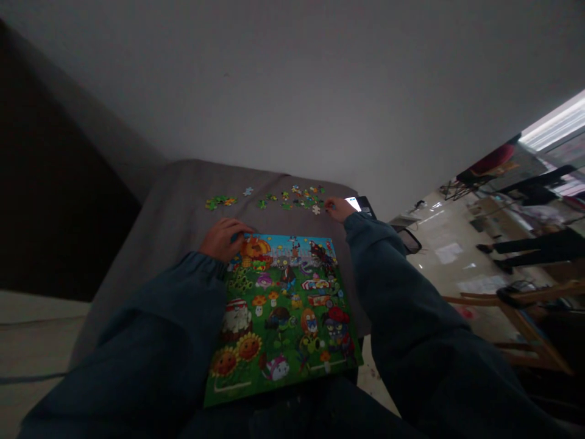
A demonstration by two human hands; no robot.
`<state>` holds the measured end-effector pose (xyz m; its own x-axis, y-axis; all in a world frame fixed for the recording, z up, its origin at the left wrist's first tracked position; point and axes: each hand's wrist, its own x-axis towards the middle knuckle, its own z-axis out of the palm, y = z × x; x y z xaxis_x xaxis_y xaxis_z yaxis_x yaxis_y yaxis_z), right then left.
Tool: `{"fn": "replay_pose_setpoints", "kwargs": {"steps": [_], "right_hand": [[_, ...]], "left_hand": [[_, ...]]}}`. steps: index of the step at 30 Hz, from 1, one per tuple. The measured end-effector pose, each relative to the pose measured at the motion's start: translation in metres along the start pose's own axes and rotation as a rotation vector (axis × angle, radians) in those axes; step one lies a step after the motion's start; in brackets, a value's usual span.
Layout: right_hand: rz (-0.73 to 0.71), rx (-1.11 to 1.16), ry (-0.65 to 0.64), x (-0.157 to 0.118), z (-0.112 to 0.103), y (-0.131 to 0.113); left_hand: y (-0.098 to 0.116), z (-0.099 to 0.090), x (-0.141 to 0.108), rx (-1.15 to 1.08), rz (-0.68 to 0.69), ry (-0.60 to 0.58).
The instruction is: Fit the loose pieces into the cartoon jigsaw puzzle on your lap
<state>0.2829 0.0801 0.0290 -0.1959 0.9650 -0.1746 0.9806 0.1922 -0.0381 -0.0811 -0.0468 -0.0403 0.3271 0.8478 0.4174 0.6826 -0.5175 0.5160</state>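
Note:
A brightly printed jigsaw board [292, 305], with cartoon plants, sunflowers and zombies on green, tilts toward me over the near side of the table and my lap. My left hand [222, 239] lies at its upper left corner, fingers bent together over the edge. Beyond the board, my right hand [339, 209] is at the right end of a row of loose puzzle pieces [301, 198], its fingers pinched on a small bluish piece that is hard to make out. A pale piece [316, 210] lies just left of these fingertips.
A grey cloth covers the table [183, 195], which stands against a pale wall. More pieces [220, 202] form a cluster at left, near a single light blue piece [248, 191]. A phone with a lit screen [353, 203] sits behind my right wrist. At right are a wooden chair [525, 329] and a person's legs [534, 247].

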Motion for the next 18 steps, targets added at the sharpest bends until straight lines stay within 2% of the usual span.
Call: {"fn": "replay_pose_setpoints", "kwargs": {"steps": [6,11,15,18], "right_hand": [[0.049,0.004,0.043,0.009,0.011,-0.018],[0.01,0.033,0.015,0.009,0.019,-0.022],[0.001,0.054,0.021,0.007,0.016,-0.022],[-0.058,0.078,0.047,-0.002,0.009,-0.022]], "left_hand": [[0.0,-0.002,-0.001,0.007,-0.015,0.012],[-0.001,-0.005,0.0,0.008,-0.014,0.035],[-0.004,-0.005,0.0,0.005,-0.02,0.056],[-0.004,-0.006,-0.002,0.001,-0.028,0.072]]}}
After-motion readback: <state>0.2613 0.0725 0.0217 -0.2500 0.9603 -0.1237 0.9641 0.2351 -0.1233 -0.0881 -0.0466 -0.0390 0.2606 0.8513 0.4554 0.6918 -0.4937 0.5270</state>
